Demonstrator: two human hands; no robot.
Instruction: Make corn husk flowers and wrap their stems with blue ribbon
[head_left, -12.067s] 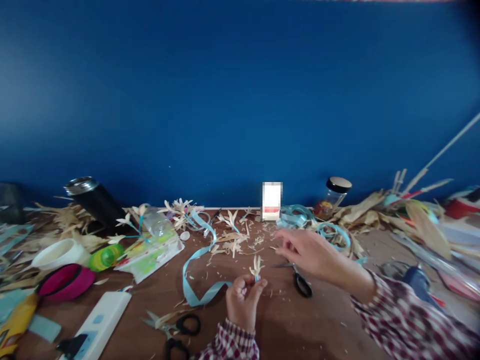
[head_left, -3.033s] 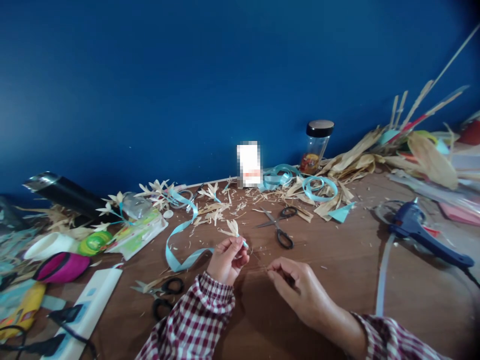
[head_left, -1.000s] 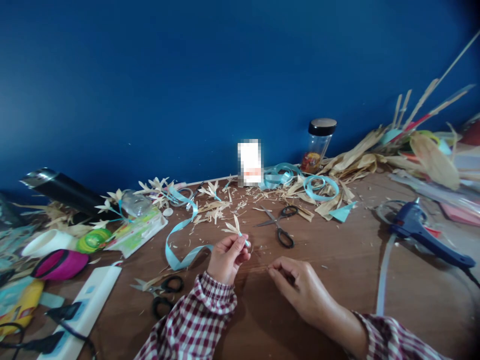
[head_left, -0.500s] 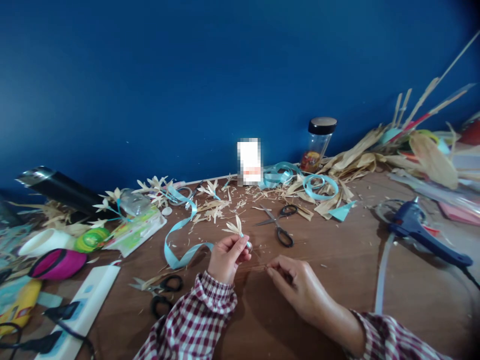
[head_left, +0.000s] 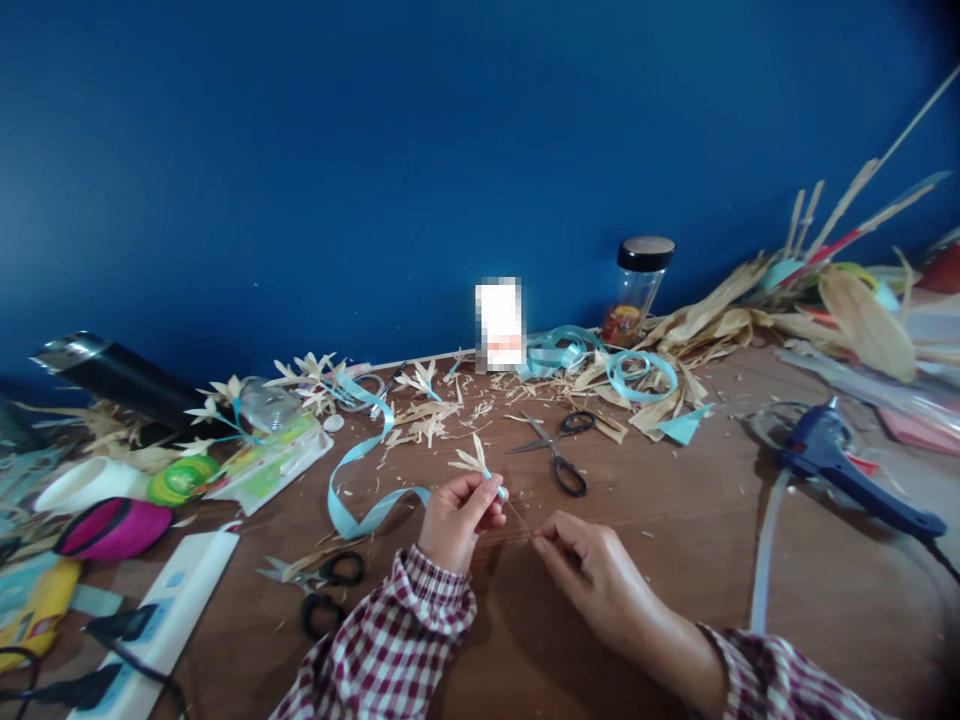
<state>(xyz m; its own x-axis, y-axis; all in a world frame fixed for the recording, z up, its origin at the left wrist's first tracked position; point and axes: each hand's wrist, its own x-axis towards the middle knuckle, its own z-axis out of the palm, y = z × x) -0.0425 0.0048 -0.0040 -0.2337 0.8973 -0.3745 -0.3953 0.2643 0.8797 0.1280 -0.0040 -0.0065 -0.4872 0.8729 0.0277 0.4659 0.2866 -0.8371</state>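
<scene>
My left hand is closed in a pinch on a small pale flower, which looks made of dried husk. Its petals point up and away, and its base is wrapped in light blue. From that base a thin thread or fine wire runs to my right hand, whose thumb and forefinger are pressed together on its end. Just beyond the hands lie black-handled scissors, blades apart. A second pair of scissors rests left of my left forearm. Light blue ribbon curls beside my left hand.
A blue glue gun lies at the right, near dried corn husks. At the back stands a jar. Finished-looking husk flowers and a white power strip are at the left. Husk scraps litter the table.
My left hand has shifted slightly right with the flower, which has tilted a little. The thin strand between the hands now shows more plainly. My right hand has barely moved.
</scene>
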